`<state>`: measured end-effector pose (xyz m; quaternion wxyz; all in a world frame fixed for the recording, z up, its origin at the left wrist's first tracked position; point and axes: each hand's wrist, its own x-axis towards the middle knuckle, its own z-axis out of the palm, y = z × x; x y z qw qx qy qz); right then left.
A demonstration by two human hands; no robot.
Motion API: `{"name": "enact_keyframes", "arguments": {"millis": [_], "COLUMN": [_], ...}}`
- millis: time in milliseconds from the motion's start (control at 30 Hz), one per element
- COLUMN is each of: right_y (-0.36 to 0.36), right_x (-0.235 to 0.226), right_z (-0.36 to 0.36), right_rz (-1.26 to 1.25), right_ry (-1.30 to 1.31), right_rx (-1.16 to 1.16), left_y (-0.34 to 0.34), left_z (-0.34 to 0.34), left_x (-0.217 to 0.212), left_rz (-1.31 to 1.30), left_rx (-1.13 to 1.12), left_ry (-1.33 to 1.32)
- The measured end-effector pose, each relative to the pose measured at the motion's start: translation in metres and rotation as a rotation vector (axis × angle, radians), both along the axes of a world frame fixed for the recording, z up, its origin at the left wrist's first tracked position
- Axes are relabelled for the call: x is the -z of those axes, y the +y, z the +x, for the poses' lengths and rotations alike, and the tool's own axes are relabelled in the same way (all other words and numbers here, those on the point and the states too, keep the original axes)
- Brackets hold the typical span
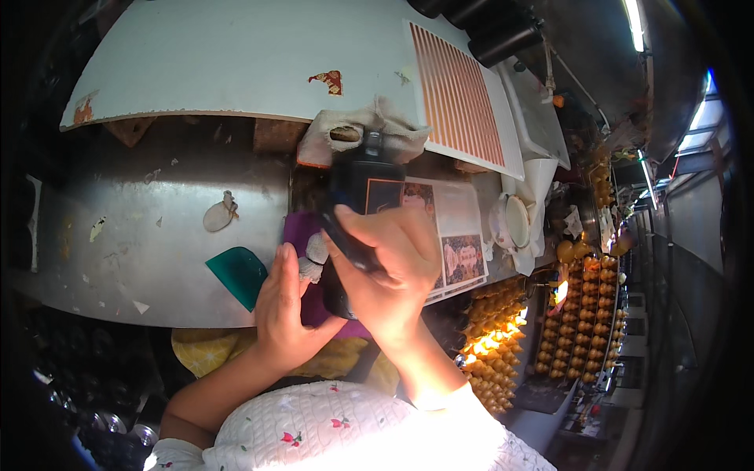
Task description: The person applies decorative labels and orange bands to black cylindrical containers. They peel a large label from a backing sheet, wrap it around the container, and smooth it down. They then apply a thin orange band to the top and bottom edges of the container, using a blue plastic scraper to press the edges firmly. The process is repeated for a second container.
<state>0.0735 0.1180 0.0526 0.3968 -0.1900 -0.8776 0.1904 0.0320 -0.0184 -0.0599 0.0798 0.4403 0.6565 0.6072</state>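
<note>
My right hand (pixel 397 271) is closed around the dark curved handle of a large black bottle-like container (pixel 365 184) with a thin orange outline on its side. Left of its lower part, my left hand (pixel 287 310) is open, fingers stretched upward and thumb spread toward the container's base. Between the two hands shows a small greyish-white cloth pad (pixel 312 259), gathered like a pouch; whether a finger touches it is hard to make out. A purple piece (pixel 297 228) lies behind it. Just left of my fingers is a dark green flat scraper (pixel 238 275).
A second tied cloth pad (pixel 220 213) rests on the scuffed metal table (pixel 141 251). Beyond runs a pale board (pixel 212 63) with a crumpled rag (pixel 361 125) on its edge. Striped sheet (pixel 459 98), printed sheets (pixel 463 255) and a white bowl (pixel 512 220) lie right; racked golden pieces (pixel 577 314) stand farther.
</note>
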Motion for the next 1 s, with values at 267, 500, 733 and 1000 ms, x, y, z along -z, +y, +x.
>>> {"name": "enact_keyframes", "arguments": {"millis": [267,500,733,1000], "right_y": [0.029,0.063,0.030,0.065], "right_x": [-0.015,-0.036,-0.014,0.012], "right_z": [0.030,0.013,0.070,0.063], "right_rz": [0.194,-0.232,0.145,0.186], "right_ry": [-0.122,-0.281,-0.279,0.007], "right_rx": [-0.192,-0.375,-0.652,-0.538], "left_y": [-0.005,0.001,0.011,-0.005], "left_z": [-0.001,-0.002,-0.009,-0.029], "left_x": [-0.006,-0.008,-0.011,-0.020], "left_rz": [-0.053,-0.057,0.095,-0.253], "left_rx": [-0.016,-0.051,0.087,0.197], "left_ry": [0.002,-0.049,-0.127,0.022]}}
